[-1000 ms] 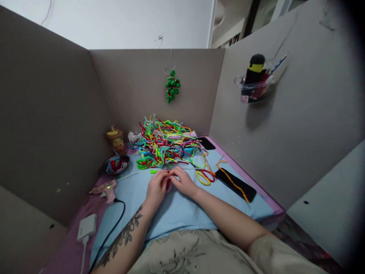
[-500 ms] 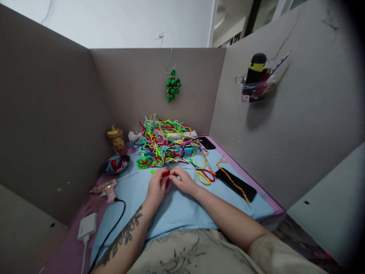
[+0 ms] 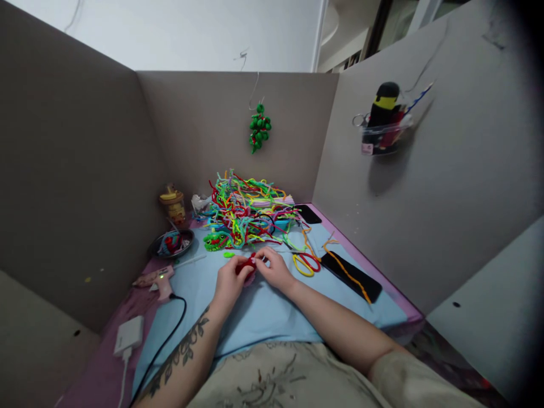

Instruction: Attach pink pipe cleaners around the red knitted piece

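Note:
Between my hands is a small red fuzzy piece (image 3: pixel 245 266) with a bit of pink along its lower edge; its full shape is hidden by my fingers. My left hand (image 3: pixel 230 279) is closed around its left side, thumb in front. The fingertips of my right hand (image 3: pixel 272 267) pinch its upper right edge. Just beyond my left hand lies a small bright green piece (image 3: pixel 228 255) on the light blue cloth (image 3: pixel 272 317). Scissors (image 3: pixel 304 264) with yellow and red handles rest right of my right hand.
A tangled heap of coloured fuzzy strands (image 3: pixel 250 209) fills the back. To the left are a glue gun (image 3: pixel 164 282) with a black cord, a dark bowl (image 3: pixel 189 245), a cup (image 3: pixel 173 205) and a white power block (image 3: pixel 130 334). An orange strand crosses a black phone (image 3: pixel 357 277) at right.
My left hand has shifted slightly left and down, and more of the red piece shows between my hands. My right hand keeps its pinch.

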### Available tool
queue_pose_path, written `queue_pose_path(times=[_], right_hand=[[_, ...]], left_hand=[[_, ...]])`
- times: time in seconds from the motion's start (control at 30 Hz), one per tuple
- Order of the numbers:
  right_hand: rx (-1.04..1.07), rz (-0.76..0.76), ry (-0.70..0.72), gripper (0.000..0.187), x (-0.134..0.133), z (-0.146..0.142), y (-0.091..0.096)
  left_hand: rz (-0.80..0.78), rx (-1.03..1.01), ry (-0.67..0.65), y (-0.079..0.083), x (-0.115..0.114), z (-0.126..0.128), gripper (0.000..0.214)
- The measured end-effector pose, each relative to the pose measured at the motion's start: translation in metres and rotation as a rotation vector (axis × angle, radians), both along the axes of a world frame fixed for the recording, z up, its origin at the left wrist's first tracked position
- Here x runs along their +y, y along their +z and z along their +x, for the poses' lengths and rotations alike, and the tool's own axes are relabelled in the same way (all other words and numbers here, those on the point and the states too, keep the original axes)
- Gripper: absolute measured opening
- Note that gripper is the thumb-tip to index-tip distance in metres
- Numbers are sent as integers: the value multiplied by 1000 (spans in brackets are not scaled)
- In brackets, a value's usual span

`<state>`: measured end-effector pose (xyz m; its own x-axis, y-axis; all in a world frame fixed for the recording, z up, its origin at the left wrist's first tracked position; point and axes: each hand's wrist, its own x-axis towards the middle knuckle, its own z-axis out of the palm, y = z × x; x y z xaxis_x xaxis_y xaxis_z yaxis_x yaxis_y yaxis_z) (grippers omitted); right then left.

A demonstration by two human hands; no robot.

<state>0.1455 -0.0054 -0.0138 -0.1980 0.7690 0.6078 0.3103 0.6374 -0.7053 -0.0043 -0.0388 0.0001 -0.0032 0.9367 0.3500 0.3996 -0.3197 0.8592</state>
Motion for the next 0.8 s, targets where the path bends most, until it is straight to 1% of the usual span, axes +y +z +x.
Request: queue_pose_path(times=[0.07, 0.2, 0.27, 0.37, 0.43, 0.6, 0.7, 0.8], right_hand=[[-9, 23, -7, 7, -1, 1, 1], [-24, 52, -19, 7, -3, 1, 2], [-21, 67, -16, 6, -3, 1, 2], [-2, 97, -7, 7, -2, 0, 2], [-7, 134, 4, 9, -1, 1, 0], [-78, 235, 43, 13, 1, 4, -3], [-101, 250, 66, 15, 1, 7, -4], [-97, 235, 63, 15, 1, 7, -4]], left_hand=[[6, 26, -21, 1, -1, 1, 13], [102, 117, -18, -1, -1, -1, 13], [126, 147, -13, -2, -1, -1, 12], [97, 127, -24, -3, -1, 0, 9], [74, 105, -6, -3, -1, 2, 8], [71, 109, 32, -4, -1, 2, 13], [70, 90, 34, -4, -1, 1, 14], [53, 77, 14, -4, -1, 1, 14]])
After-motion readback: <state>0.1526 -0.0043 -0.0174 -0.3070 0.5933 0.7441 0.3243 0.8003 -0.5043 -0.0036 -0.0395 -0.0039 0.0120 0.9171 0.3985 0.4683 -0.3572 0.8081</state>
